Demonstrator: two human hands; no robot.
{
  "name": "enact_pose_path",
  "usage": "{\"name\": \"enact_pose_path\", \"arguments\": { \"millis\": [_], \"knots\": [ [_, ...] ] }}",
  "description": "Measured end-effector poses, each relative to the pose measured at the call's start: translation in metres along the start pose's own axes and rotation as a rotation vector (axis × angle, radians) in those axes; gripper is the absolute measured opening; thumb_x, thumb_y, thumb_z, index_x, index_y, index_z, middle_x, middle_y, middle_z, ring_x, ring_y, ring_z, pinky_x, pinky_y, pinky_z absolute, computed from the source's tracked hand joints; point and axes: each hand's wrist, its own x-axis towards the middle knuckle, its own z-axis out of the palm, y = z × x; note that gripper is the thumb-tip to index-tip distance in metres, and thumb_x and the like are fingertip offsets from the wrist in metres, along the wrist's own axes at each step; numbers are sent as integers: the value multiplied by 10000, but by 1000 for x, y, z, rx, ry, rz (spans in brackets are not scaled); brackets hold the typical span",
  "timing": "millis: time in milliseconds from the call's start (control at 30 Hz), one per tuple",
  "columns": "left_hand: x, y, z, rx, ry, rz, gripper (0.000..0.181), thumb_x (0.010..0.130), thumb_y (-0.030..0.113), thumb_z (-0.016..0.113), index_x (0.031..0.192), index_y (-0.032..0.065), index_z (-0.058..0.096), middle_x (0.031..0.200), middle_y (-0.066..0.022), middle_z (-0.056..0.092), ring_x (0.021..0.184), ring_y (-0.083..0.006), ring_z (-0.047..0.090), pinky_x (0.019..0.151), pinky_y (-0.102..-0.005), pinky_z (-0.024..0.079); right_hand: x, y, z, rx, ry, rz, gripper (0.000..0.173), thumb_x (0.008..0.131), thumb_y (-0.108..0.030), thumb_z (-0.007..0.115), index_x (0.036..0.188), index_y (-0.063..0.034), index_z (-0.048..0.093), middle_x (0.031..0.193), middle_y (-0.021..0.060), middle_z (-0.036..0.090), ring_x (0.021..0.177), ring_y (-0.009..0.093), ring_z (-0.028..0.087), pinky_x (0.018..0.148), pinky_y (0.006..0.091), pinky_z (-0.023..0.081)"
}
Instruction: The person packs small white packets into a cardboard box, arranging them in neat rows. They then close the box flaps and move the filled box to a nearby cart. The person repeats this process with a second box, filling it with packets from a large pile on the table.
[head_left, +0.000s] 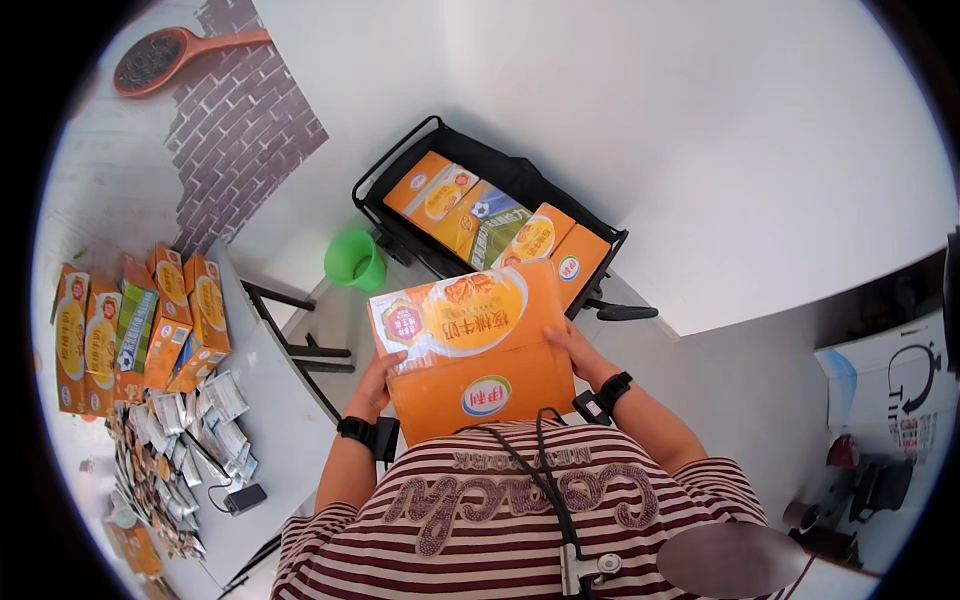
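Note:
An orange cardboard carton with a yellow oval, walnut pictures and writing is held in front of my chest. My left hand grips its left side, thumb on the front face. On the opposite side my right hand holds the right edge. Both wrists wear black straps with small devices. Just beyond the carton stands a black folding wagon with a tube frame. Similar orange cartons lie inside it, one with a green and blue football panel. The held carton overlaps the wagon's near end in view.
A green plastic bin stands on the floor left of the wagon. The white table at left carries upright orange cartons, a heap of small packets and a black adapter. White walls rise behind the wagon.

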Motion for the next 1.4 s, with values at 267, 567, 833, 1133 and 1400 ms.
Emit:
{"name": "enact_pose_path", "arguments": {
  "millis": [267,567,833,1133,1400],
  "knots": [
    [53,14,25,-23,111,17,525,809,168,626,1268,28,413,1180,-116,560,1058,-241,571,880,-357,492,68,-42,-25,-25,-24,149,614,838,-256,655,1338,-51,364,1218,87,532,1071,182,548,882,310,461],
    [166,48,16,-78,105,-90,479,839,167,598,1264,32,424,1190,-103,565,1052,-237,575,885,-364,487,171,-78,-54,24,71,271,658,816,-261,681,1346,-50,353,1215,89,531,1048,184,562,859,317,478],
    [285,69,-8,-381,73,-167,592,936,466,411,1356,56,332,1371,-124,414,1235,-274,430,1031,-416,350,327,-127,-74,-67,47,352,718,779,-192,715,1366,-41,330,1207,93,540,1045,181,563,857,310,479],
    [419,74,-21,-846,-29,-134,811,865,671,309,1412,75,260,1451,-111,300,1320,-301,306,1085,-447,248,512,-161,-112,-40,42,494,711,741,-99,719,1363,-69,376,1205,82,559,1082,206,556,915,326,451],
    [519,46,-36,-852,223,-132,656,896,615,307,1354,152,386,1382,-88,419,1234,-299,427,1036,-465,331,607,-159,-127,-99,-3,559,783,715,-89,732,1392,-91,338,1272,78,517,1146,204,516,969,334,407]
  ]
}}
